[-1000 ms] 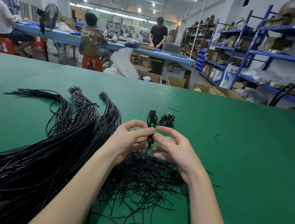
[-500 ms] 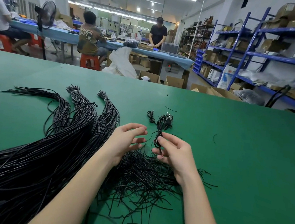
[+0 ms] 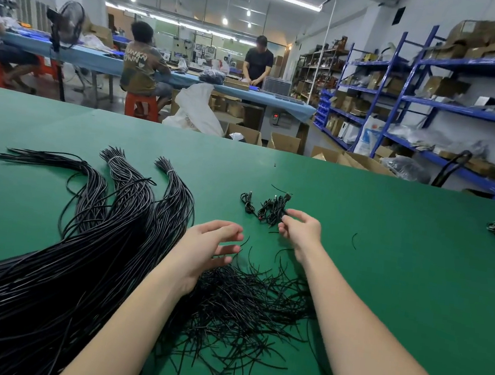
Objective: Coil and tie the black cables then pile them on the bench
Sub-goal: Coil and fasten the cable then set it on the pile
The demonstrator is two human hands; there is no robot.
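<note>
1. The green worktop (image 3: 386, 266) carried long black cables (image 3: 81, 260) in tied bundles on the left.
2. A heap of short black ties (image 3: 244, 305) lay between the forearms.
3. The left hand (image 3: 201, 250) hovered over the ties, fingers (image 3: 226, 248) spread and relaxed, holding nothing.
4. The right hand (image 3: 301, 230) reached to the small pile of coiled cables (image 3: 268, 207) farther back; its fingers were loosely curled at the pile's edge, and whether they gripped a coil could not be told.
</note>
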